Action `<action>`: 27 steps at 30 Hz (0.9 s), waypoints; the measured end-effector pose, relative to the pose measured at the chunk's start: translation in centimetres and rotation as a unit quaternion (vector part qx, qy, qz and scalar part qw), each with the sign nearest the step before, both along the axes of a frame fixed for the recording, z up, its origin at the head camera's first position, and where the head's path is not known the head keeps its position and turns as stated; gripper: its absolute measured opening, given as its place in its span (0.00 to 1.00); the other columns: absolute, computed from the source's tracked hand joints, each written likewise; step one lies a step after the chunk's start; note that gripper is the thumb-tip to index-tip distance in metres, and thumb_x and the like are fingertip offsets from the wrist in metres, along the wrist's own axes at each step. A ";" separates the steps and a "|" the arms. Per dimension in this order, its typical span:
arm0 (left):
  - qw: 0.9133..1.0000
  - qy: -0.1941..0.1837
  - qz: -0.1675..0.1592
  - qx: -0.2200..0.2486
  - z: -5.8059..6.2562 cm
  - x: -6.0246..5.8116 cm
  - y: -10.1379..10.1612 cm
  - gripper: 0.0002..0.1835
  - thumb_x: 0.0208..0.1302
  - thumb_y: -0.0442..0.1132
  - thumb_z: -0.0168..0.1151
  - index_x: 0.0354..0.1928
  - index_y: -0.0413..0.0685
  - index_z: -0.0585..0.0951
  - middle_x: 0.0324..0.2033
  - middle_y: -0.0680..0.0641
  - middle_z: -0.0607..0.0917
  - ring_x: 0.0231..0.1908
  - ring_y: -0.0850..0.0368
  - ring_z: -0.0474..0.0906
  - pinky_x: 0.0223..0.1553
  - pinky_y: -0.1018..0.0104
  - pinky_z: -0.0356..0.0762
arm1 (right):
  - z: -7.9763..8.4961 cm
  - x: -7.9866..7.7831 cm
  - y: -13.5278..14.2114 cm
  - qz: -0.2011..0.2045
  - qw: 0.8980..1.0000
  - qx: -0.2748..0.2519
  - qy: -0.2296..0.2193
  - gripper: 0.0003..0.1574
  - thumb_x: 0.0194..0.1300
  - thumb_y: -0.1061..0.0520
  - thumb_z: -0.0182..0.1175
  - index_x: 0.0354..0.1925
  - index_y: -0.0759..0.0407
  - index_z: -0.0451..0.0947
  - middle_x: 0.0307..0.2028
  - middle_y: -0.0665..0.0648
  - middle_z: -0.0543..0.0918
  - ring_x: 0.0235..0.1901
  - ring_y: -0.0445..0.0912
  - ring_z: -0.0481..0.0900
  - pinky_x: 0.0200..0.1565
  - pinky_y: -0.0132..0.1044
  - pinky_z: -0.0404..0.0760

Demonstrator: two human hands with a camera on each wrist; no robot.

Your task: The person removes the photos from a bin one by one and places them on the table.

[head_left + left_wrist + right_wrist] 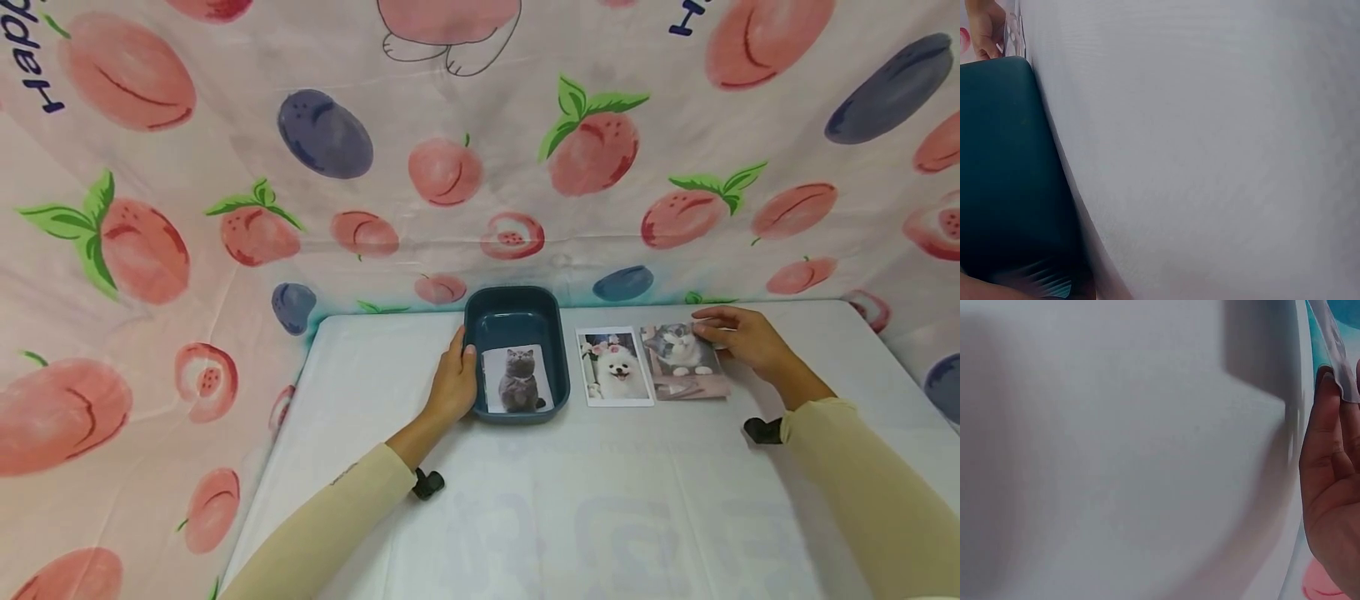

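Note:
A dark teal plastic box (513,322) stands near the back of the table. Inside it lies a photo card of a grey cat (517,380). My left hand (452,383) grips the box's left side, with the thumb at the rim. To the right of the box, a white-bordered photo card of a fluffy white dog (617,367) lies on the table. Beside that is a photo card of a grey-and-white kitten (681,362), which my right hand (742,340) pinches by its upper right edge. In the right wrist view this card (1339,353) is raised off the tabletop.
A white cloth covers the table (570,508). Behind and to the left hangs a pink curtain (420,108) printed with peaches and blue fruit, meeting the table's back edge. Each wrist carries a small black camera, such as the left one (429,484).

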State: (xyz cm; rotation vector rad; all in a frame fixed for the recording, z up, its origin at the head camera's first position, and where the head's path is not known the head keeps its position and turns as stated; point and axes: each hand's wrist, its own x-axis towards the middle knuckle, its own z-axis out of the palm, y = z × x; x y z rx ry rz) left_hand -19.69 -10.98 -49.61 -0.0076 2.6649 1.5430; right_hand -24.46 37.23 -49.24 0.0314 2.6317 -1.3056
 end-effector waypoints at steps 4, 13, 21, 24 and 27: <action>1.000 -0.004 0.000 -0.001 0.0 0.0 0.0 0.31 0.85 0.51 0.35 0.82 0.52 0.49 0.77 0.38 0.62 0.78 0.44 0.55 0.78 0.46 0.53 | 0.0 -0.2 0.3 -0.001 1.000 0.000 -0.008 0.40 0.73 0.38 0.59 0.70 0.62 0.68 0.67 0.68 0.72 0.43 0.21 0.72 0.43 0.28 0.83; 1.000 -0.006 0.001 -0.002 0.1 0.0 0.0 0.31 0.84 0.50 0.36 0.82 0.52 0.49 0.77 0.38 0.62 0.78 0.43 0.56 0.78 0.45 0.53 | 0.3 -0.5 0.7 -0.003 1.000 -0.004 -0.012 0.38 0.74 0.43 0.60 0.71 0.65 0.68 0.64 0.69 0.73 0.42 0.28 0.77 0.43 0.32 0.87; 1.000 -0.001 -0.001 0.002 0.0 0.0 0.0 0.31 0.85 0.50 0.35 0.82 0.51 0.49 0.78 0.39 0.61 0.78 0.44 0.55 0.78 0.46 0.52 | 0.5 -1.0 1.2 -0.001 1.000 0.013 0.002 0.36 0.75 0.45 0.60 0.70 0.66 0.70 0.59 0.65 0.80 0.40 0.28 0.81 0.42 0.33 0.87; 1.000 -0.002 -0.002 0.003 0.0 0.0 0.0 0.31 0.85 0.50 0.36 0.82 0.52 0.49 0.77 0.38 0.62 0.78 0.44 0.56 0.78 0.46 0.53 | 1.1 -1.0 0.4 0.002 1.000 0.012 0.000 0.37 0.75 0.44 0.59 0.70 0.66 0.69 0.62 0.67 0.78 0.42 0.29 0.80 0.44 0.33 0.87; 1.000 -0.002 -0.003 0.004 0.1 0.0 0.1 0.31 0.85 0.50 0.36 0.82 0.51 0.49 0.77 0.37 0.62 0.78 0.43 0.56 0.78 0.45 0.53 | 1.5 -1.4 -1.0 0.012 1.000 0.003 -0.007 0.38 0.75 0.42 0.58 0.71 0.66 0.68 0.64 0.69 0.75 0.45 0.33 0.79 0.46 0.32 0.87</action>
